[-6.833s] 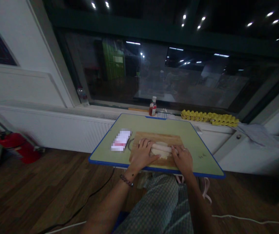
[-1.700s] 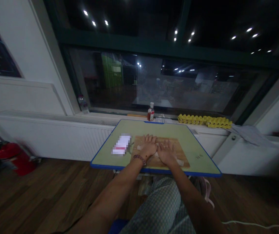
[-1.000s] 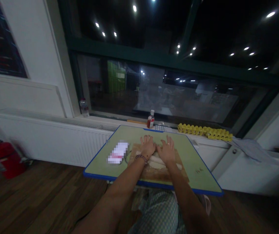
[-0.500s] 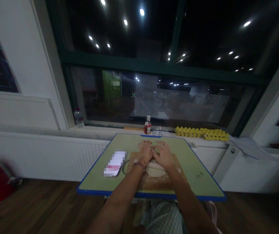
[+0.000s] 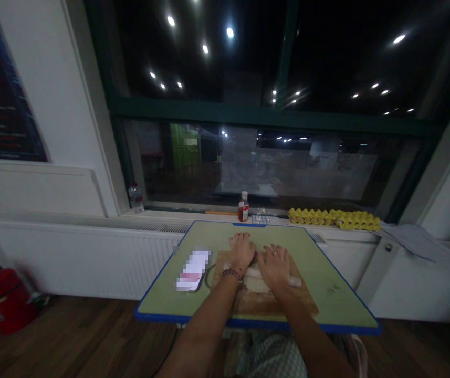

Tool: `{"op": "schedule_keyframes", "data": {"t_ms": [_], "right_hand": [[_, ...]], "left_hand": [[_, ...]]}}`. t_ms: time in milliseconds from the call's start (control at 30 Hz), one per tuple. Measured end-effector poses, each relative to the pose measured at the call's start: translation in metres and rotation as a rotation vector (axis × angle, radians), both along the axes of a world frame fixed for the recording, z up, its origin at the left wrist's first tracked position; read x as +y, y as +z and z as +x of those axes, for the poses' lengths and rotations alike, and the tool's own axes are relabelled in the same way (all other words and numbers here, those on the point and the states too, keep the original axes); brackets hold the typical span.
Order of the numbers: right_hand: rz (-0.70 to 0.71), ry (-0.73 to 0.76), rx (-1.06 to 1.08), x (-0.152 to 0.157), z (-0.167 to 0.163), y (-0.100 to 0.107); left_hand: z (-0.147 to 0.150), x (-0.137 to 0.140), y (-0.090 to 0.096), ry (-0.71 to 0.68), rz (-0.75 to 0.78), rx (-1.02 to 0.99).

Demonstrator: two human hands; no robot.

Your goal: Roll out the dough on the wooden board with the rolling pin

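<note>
Apparently flattening the dough (image 5: 257,285), just on the near side of the grip, atop the wooden board (image 5: 258,304). Resting left hand (image 5: 243,253) and right hand (image 5: 275,268), spread rather than clasped, on the rolling pin (image 5: 253,273) directly beneath. Seems to call for even pressure next.

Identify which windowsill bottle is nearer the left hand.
The small white-capped bottle of reddish liquid, directly beyond the bare left hand; the clear plastic bottle stands farther off, well to the left.
</note>
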State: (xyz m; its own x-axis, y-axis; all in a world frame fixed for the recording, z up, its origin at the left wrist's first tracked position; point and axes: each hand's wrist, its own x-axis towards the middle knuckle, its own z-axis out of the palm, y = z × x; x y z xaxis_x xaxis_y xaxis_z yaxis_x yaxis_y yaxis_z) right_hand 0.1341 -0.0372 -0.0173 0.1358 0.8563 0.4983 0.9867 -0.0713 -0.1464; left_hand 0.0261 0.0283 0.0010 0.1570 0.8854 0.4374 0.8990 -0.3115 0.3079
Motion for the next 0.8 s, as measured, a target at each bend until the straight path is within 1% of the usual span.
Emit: {"op": "schedule_keyframes", "data": {"t_ms": [267,433,567,733,800], "right_hand": [[-0.083,-0.185,0.05,0.013,-0.003,0.002],[-0.165,-0.209,0.069,0.019,0.0,0.0],[-0.203,-0.223,0.074,0.021,0.001,0.001],[-0.195,-0.225,0.062,0.021,0.0,0.003],[-0.198,-0.212,0.057,0.022,0.0,0.004]], "left_hand": [[0.0,-0.013,0.006,-0.126,0.085,0.082],[0.004,-0.017,0.011,-0.23,0.109,0.164],[0.008,-0.017,0.01,-0.319,0.108,0.214],[0.008,-0.015,0.006,-0.224,0.086,0.191],[0.007,-0.017,0.005,-0.228,0.096,0.181]]}}
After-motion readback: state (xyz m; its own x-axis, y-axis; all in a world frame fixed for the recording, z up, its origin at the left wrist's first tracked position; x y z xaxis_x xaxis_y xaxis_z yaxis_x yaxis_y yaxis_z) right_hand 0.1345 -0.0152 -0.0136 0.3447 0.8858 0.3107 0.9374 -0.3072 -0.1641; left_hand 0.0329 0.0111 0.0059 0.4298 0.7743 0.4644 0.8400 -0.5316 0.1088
